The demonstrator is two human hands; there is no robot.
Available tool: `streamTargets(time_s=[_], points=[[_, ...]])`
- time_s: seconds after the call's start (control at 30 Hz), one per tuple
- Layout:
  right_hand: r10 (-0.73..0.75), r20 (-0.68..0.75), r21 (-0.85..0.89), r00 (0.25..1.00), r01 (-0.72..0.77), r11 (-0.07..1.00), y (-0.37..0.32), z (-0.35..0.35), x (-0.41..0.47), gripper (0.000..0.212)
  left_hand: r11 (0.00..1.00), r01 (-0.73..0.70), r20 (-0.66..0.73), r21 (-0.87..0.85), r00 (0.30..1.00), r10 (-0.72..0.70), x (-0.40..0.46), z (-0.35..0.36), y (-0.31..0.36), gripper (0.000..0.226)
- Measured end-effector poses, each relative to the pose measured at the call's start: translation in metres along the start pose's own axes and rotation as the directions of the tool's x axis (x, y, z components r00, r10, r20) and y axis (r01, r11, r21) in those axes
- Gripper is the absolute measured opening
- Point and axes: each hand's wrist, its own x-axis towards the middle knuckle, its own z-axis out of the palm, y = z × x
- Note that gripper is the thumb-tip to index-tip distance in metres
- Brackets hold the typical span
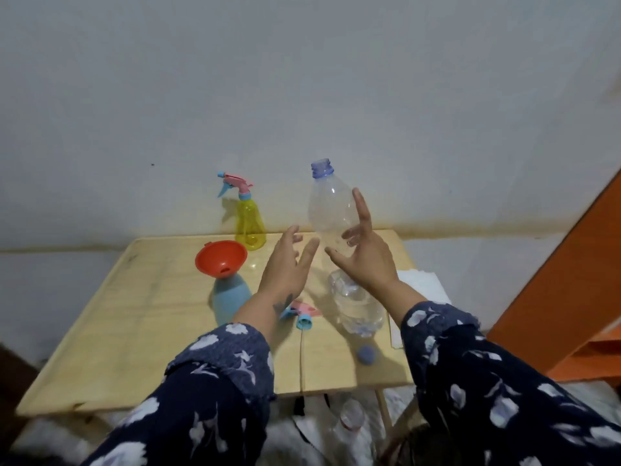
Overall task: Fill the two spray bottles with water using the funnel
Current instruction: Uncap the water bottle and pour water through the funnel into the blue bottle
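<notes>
Right hand (364,255) touches a seemingly unlabelled clear bottle (327,210).

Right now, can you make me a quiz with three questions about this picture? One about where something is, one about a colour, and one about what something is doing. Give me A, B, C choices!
1. Where is the orange funnel?
A. In the neck of the blue spray bottle
B. Lying flat on the table
C. In the yellow spray bottle

2. What colour is the loose bottle cap on the table?
A. Red
B. Blue
C. Green

3. What state is the clear plastic bottle by the right hand in?
A. Capped and lying down
B. Uncapped and upright
C. Uncapped and upside down

Answers:
1. A, the funnel's spout sits in the blue bottle's opening.
2. B, the small cap near the table's front edge is blue.
3. B, its threaded neck is open and points upward, with the open right hand beside it.
</notes>
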Motion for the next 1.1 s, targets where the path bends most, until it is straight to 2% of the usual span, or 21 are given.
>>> streamTargets(time_s=[0.07,0.13,0.27,0.37,0.4,0.57,0.67,0.83,1.1], points=[[-0.071,0.111,-0.070,0.991,0.079,0.994,-0.008,-0.009,0.009,0.111,0.995,0.077,-0.026,0.059,0.997,-0.076,-0.011,-0.014,-0.024,0.037],[-0.088,0.224,-0.123,0.971,0.118,0.985,-0.016,-0.015,0.016,0.113,0.983,0.146,-0.056,0.116,0.989,-0.140,-0.022,-0.027,-0.049,0.016],[-0.100,0.394,-0.181,0.914,0.184,0.966,-0.031,-0.016,0.021,0.116,0.919,0.315,-0.185,0.236,0.943,-0.275,-0.043,-0.053,-0.081,0.013],[-0.098,0.498,-0.220,0.862,0.236,0.947,-0.041,-0.008,0.018,0.118,0.889,0.390,-0.246,0.242,0.911,-0.332,-0.049,-0.068,-0.101,0.007],[-0.088,0.530,-0.222,0.844,0.238,0.946,-0.043,-0.004,0.017,0.118,0.886,0.399,-0.256,0.235,0.905,-0.340,-0.049,-0.072,-0.107,0.009],[-0.001,0.648,-0.207,0.762,0.177,0.962,-0.055,0.010,0.010,0.119,0.883,0.379,-0.299,0.278,0.907,-0.295,-0.039,-0.082,-0.124,0.062],[0.071,0.695,-0.263,0.715,0.162,0.951,-0.066,0.016,0.006,0.118,0.916,0.314,-0.243,0.249,0.936,-0.255,-0.030,-0.085,-0.130,0.079],[0.173,0.703,-0.387,0.690,0.167,0.907,-0.085,0.020,0.001,0.119,0.968,0.226,-0.110,0.112,0.971,-0.214,-0.012,-0.091,-0.140,0.075],[0.247,0.668,-0.508,0.702,0.187,0.841,-0.105,0.008,0.006,0.120,0.976,0.123,-0.011,0.182,0.992,-0.123,-0.007,-0.101,-0.150,0.064]])
